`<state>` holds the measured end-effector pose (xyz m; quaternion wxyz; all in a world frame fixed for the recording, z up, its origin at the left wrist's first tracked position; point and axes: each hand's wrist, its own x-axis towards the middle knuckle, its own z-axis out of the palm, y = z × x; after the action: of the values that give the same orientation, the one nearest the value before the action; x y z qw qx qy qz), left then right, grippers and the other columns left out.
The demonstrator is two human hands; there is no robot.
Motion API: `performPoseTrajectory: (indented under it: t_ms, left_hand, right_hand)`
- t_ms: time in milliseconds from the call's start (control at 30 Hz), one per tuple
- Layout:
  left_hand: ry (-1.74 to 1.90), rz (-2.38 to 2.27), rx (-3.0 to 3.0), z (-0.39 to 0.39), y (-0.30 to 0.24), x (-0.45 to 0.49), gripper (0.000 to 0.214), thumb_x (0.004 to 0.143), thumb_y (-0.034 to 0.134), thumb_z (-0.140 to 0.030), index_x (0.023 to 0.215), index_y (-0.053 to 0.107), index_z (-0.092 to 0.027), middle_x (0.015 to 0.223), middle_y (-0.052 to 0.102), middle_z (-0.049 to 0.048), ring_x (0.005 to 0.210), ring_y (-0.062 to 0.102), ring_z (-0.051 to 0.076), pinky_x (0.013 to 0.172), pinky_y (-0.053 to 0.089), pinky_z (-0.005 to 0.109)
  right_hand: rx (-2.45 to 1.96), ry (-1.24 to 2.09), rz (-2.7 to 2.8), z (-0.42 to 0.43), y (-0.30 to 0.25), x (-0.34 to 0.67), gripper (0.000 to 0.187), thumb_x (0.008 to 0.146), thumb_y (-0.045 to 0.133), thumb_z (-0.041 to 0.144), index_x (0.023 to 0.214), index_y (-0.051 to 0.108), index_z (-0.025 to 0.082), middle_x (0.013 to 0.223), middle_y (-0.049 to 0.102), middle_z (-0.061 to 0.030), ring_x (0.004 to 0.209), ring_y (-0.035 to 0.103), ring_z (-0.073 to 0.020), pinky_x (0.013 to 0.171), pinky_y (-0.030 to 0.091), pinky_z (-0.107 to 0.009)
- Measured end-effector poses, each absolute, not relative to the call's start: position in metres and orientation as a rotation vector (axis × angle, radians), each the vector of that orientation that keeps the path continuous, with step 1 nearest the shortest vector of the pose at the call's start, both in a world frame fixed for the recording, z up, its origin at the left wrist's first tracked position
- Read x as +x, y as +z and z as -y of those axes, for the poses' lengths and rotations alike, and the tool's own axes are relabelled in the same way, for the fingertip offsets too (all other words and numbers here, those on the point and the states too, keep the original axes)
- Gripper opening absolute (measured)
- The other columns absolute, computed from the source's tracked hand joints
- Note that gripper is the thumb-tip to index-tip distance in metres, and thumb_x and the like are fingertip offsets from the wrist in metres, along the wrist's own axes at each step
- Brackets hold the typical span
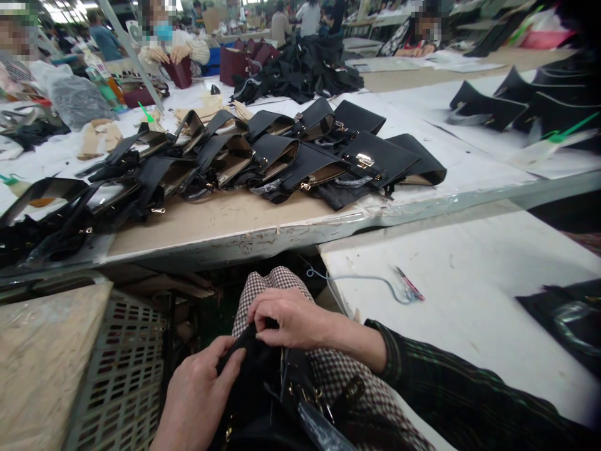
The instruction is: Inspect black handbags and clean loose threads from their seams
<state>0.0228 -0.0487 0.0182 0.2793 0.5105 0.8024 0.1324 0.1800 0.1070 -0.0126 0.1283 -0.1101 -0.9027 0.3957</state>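
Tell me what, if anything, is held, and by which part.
A black bag, by its far cloth edge: left grip with the thumb on top, right grip pinching just beside it.

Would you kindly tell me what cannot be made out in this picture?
In the head view:
Black bag: lower part cut off by the bottom edge.
Left hand: some fingertips hidden behind the bag.
Right hand: its fingers hide the part it pinches.
Black piece at far right: cut off by the right edge.
Bottle label: too small and blurred to read.
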Motion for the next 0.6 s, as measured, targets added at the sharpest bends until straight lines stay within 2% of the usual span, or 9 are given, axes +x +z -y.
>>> performPoseTrajectory:
  t_ms: [100,400,600]
  left_hand:
    - [0.351,-2.174,1.413,0.05,0.016,0.022,0.026,0.089,0.051,-0.036,0.102,0.073,-0.029,0.083,0.08,-0.0005,0.079,0.075,0.021,0.073,0.054,0.023]
    - [0.21,-2.211,1.49,0.052,0.006,0.02,0.032,0.094,0.046,-0.037,0.113,0.069,-0.027,0.106,0.078,0.003,0.094,0.073,0.025,0.088,0.053,0.032]
    - [0.356,-2.139,1.438,0.054,0.006,0.02,0.029,0.093,0.049,-0.038,0.112,0.07,-0.03,0.107,0.077,-0.0018,0.093,0.073,0.021,0.083,0.053,0.026]
  right_hand:
    - [-0.315,1.252,2.599,-0.108,-0.012,0.18,0.006,0.076,0.064,0.018,0.072,0.061,0.019,0.105,0.071,0.0011,0.095,0.065,-0.0146,0.082,0.046,-0.024]
    - [-0.36,1.393,2.538,-0.109,-0.012,0.178,0.007,0.073,0.067,0.021,0.068,0.062,0.02,0.106,0.073,0.0022,0.096,0.067,-0.0159,0.082,0.045,-0.024]
    - [-0.568,1.338,2.585,-0.107,-0.01,0.176,0.003,0.072,0.065,0.022,0.071,0.064,0.02,0.092,0.075,0.0,0.085,0.067,-0.0169,0.076,0.046,-0.025]
